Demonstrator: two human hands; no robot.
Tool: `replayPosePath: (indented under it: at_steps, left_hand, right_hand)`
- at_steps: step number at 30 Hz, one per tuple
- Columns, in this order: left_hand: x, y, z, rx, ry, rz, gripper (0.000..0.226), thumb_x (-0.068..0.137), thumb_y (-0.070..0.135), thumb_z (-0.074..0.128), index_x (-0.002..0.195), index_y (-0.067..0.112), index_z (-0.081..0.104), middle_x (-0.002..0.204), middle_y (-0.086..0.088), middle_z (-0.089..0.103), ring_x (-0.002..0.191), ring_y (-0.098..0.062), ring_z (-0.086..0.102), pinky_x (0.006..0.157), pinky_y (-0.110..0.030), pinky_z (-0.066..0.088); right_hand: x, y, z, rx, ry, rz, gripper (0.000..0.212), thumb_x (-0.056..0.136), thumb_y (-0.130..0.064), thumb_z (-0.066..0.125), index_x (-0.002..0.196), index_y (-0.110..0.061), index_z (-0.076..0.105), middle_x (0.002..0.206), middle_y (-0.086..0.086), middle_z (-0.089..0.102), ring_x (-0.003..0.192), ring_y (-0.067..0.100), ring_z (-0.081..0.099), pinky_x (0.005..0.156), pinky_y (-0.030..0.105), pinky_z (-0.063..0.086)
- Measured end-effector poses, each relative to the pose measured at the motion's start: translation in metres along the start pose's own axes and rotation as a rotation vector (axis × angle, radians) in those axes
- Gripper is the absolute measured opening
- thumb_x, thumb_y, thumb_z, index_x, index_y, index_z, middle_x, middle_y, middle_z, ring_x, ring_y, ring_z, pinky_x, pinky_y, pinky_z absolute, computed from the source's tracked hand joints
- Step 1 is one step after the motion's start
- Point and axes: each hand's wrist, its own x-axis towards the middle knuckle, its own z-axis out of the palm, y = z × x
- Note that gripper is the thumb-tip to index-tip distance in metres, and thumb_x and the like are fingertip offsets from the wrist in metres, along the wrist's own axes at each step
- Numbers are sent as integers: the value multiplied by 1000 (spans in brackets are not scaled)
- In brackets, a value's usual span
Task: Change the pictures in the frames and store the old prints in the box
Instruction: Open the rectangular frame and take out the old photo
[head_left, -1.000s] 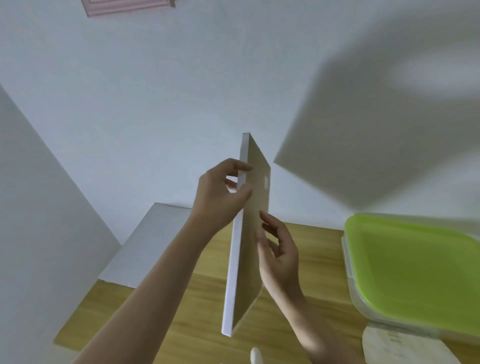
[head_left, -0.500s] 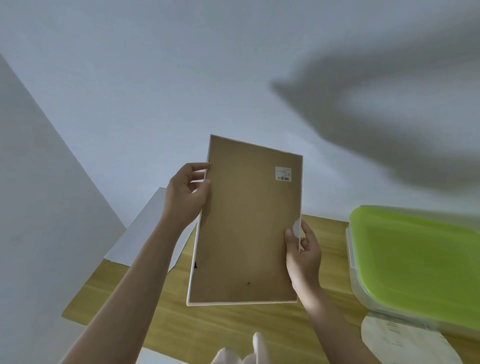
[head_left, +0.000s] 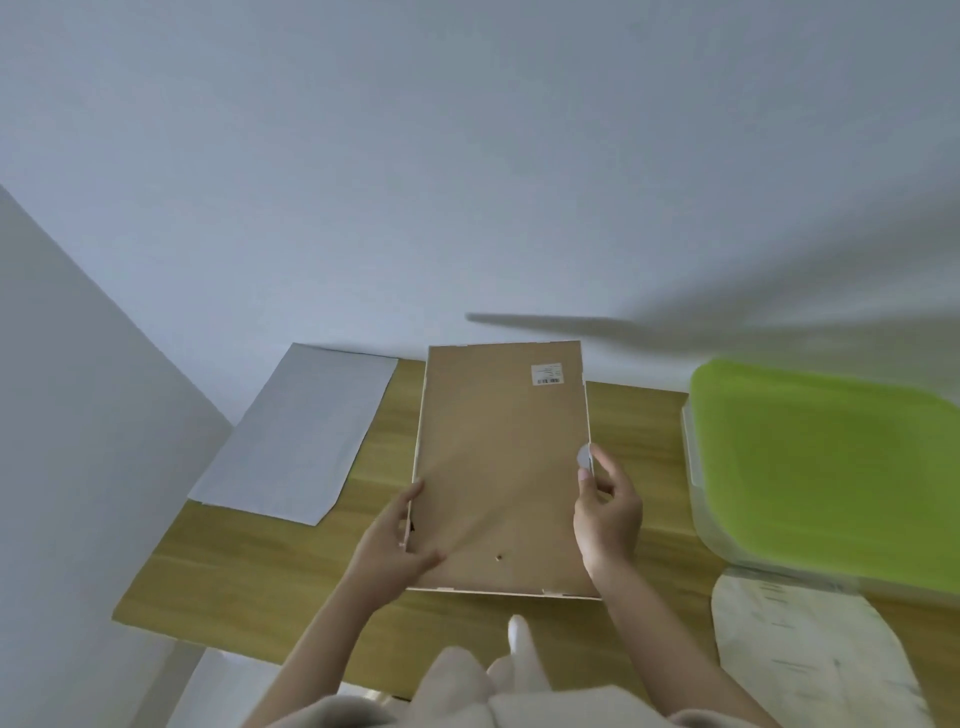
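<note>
A: Frame (head_left: 501, 467) location?
B: Face down, brown back up, on or just above the wooden table (head_left: 260, 561), dead centre in front of the person. Contact with the table is hard to tell. Long axis runs away from the body, barcode sticker at the far right corner.
A: Hands?
B: Left hand (head_left: 397, 540) grips the near left edge, thumb lying on the backing, fingers curled under the side. Right hand (head_left: 605, 512) pinches the right edge at about mid-length, thumb against the rim, fingers loosely curled behind.
A: Which is nearer the next target?
B: Both touch the frame. Probably the backing has to come off next, and no tabs or clips are clearly visible.
A: Box?
B: Clear box with a green lid (head_left: 826, 478), shut, on the table to the right, near the right hand but apart from the frame.
A: Else?
B: White sheet (head_left: 298, 436) to the left, apart from the frame; pale printed sheet (head_left: 800, 654) at near right.
</note>
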Motion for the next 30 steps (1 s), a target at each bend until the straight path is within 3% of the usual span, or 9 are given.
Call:
replayPosePath:
  at_steps: [3,6,13,16,18,23,27,30]
  left_hand:
    - [2,-15,2,53,-73,-25,112,56,19,88,146,30,21,136,11,33,129,-12,36,101,-24,35]
    - [7,-17,2,144,-125,-58,124,54,23,89,148,27,9,133,10,26,123,-10,32,97,-22,32]
    - [20,-27,-5,235,-100,-65,129,45,35,90,148,15,15,145,3,30,124,-9,33,99,-22,32]
    - [22,-30,-10,325,-92,-48,138,37,46,87,149,19,11,144,8,29,131,-18,27,106,-34,34]
    - [24,-32,-13,363,-87,-46,136,41,40,88,149,18,8,144,11,25,131,-20,22,107,-37,32]
    - [31,-37,-21,410,-40,-49,131,46,34,89,149,15,10,150,10,19,132,-21,17,109,-37,30]
    - [36,-44,-28,381,10,-58,126,47,34,89,148,17,16,147,9,24,131,-22,23,108,-39,31]
    - [39,-49,-29,301,86,-62,116,50,27,89,146,18,25,139,5,33,126,-20,30,106,-37,33]
  right_hand:
    - [-4,11,7,-39,-4,37,27,93,-14,55,116,-21,65,101,1,70,75,19,62,71,33,53]
    - [-5,19,15,-70,-47,35,24,94,-9,52,110,-16,68,106,-1,69,93,15,63,82,29,51]
    - [-2,29,28,-371,-203,45,39,88,-8,59,126,-8,56,118,16,55,99,22,55,86,17,33]
    - [-7,31,32,-484,-251,19,46,88,-15,61,132,-10,51,116,18,51,109,33,51,94,24,31]
    - [-8,32,36,-615,-296,-15,50,87,-22,62,135,-13,48,112,16,51,112,35,46,99,31,27]
    - [-6,25,43,-706,-458,-33,62,85,-27,65,139,-11,40,121,14,39,118,33,36,104,31,28]
    - [-2,20,51,-781,-535,-61,72,78,-35,71,138,-12,37,124,9,32,120,28,32,99,32,35]
    - [2,15,58,-867,-547,-125,71,71,-43,75,126,-14,43,123,6,29,117,27,33,94,32,39]
